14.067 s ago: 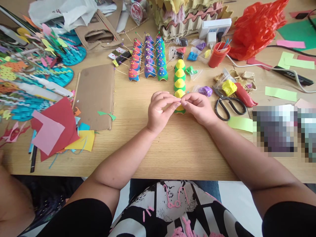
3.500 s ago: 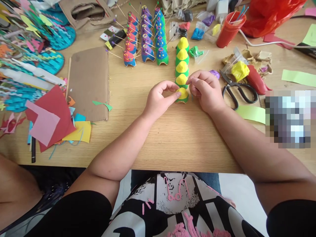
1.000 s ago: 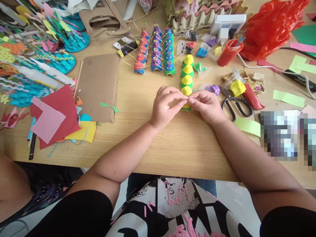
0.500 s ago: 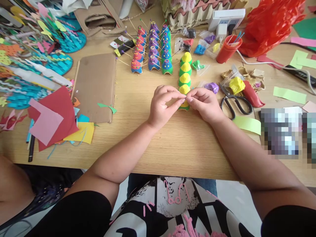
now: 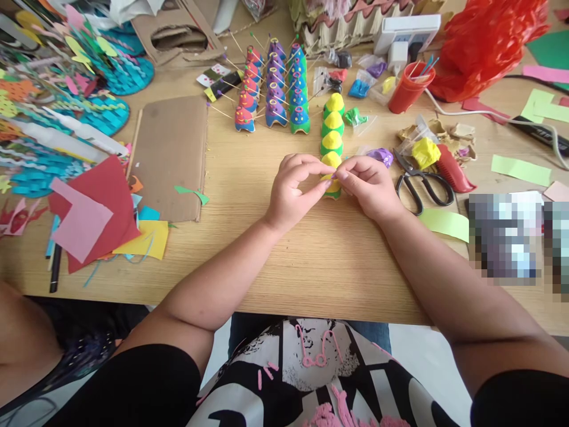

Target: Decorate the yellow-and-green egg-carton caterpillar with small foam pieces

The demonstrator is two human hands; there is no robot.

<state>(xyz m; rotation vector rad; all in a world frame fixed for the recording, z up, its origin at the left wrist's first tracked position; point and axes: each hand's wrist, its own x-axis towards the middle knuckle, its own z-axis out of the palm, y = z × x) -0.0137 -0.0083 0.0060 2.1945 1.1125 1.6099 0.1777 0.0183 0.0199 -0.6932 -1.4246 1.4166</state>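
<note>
Over the near end of a green and yellow egg-carton caterpillar (image 5: 332, 142), my left hand (image 5: 299, 185) and my right hand (image 5: 368, 185) meet fingertip to fingertip. Both are closed in a pinch on a tiny purple bit (image 5: 334, 176), which looks like modelling clay and is mostly covered by the fingers. The caterpillar stands on the table, its nearest hump partly hidden behind my fingers. A bag of purple clay (image 5: 380, 156) lies just beyond my right hand, and black-handled scissors (image 5: 424, 181) lie to its right.
Finished caterpillars in red (image 5: 247, 89), purple (image 5: 276, 89) and blue (image 5: 299, 89) stand farther back. Cardboard (image 5: 171, 157) and coloured paper (image 5: 100, 213) lie left. A red cup (image 5: 406, 89), power strip (image 5: 406, 32) and white cable (image 5: 480, 114) are right. Another person's arm (image 5: 24, 344) shows at lower left.
My hands keep almost the same place and pinch, with the fingertips shifted slightly. A trace of purple now shows between them. The whole view has moved a little.
</note>
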